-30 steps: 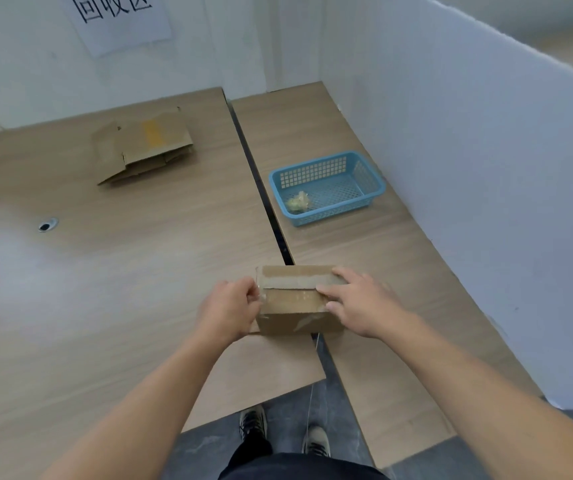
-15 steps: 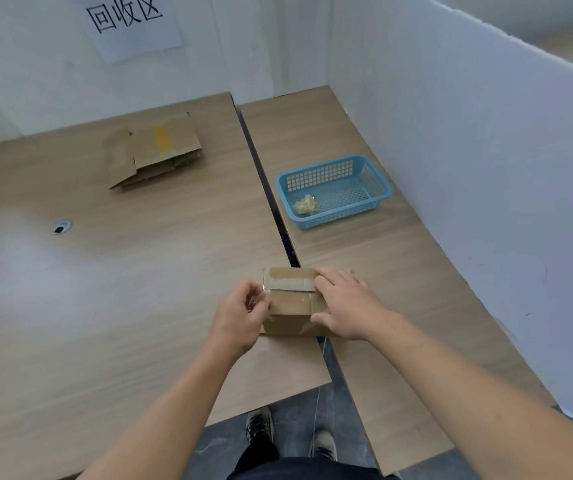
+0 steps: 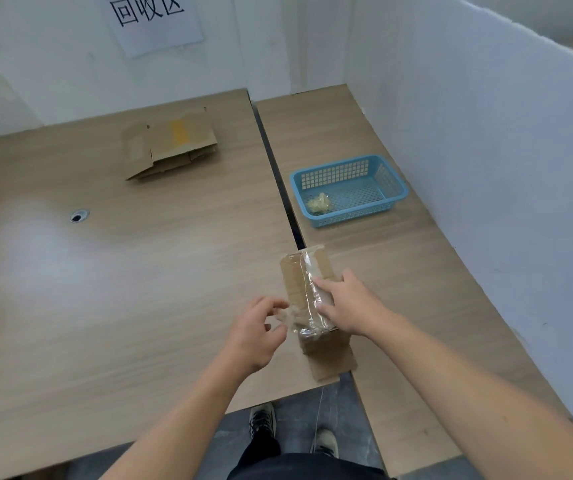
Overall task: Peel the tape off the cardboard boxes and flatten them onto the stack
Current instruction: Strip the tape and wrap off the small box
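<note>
Head view. Blue mesh basket at 1 o'clock of the cardboard box; contents: one crumpled wad of tape, near-left corner. Box stands on the near edge of the counter, straddling the seam between two tops, a clear tape strip running along its top. Left grip pinches the loose, wrinkled tape end at the box's 9 o'clock side. Right grip presses the top with fingers laid out straight. Right box face hidden by that hand. Flattened box stack lies at 11 o'clock, well apart. Wall sign cut off at top. White partition at 3 o'clock.
</note>
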